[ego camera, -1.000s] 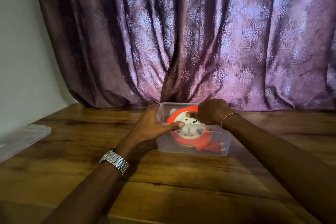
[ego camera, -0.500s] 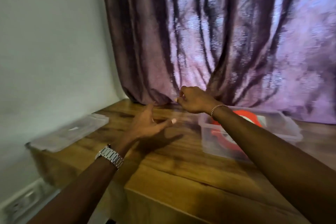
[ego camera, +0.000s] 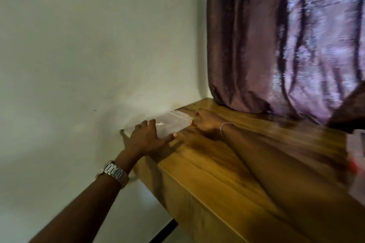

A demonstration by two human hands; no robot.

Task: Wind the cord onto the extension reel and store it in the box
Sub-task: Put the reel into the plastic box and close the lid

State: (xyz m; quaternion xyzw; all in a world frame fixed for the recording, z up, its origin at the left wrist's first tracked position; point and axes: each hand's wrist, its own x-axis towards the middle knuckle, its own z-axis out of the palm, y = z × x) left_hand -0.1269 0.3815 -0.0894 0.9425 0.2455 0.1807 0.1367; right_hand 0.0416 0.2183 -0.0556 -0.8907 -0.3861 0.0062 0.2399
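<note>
Glossy wood, clear plastic, sheened cloth

The brown grained wooden bench [ego camera: 227,156] looks polished; the flat translucent plastic lid [ego camera: 171,122] smooth; the purple patterned cloth curtain [ego camera: 286,45] shimmers; the silver metal link watch [ego camera: 115,171] gleams.

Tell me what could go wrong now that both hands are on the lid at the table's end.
1. The lid lies at the table corner beside the wall; the left hand only rests flat on it, so it may slide off the edge.
2. The right hand meets just the lid's far corner, a weak hold on thin clear plastic.
3. The box sits at the frame's right edge, barely seen, so an arm could bump it on the way back.
</note>
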